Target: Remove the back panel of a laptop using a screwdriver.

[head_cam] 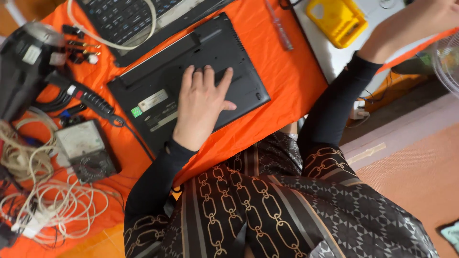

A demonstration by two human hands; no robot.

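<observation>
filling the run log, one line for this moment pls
left hand flat on upturned black laptop | right hand reaching off frame | orange cloth under laptop

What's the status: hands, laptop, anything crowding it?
Left hand flat on upturned black laptop, fingers spread. Right hand out of frame, upper right. Second laptop overlaps its top edge; screwdriver lies clear.

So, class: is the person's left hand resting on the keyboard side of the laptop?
No, the left hand lies flat on the laptop's upturned black underside.

Matt black plastic laptop base lies on creased orange cloth, beside a glossy yellow plastic case.
</observation>
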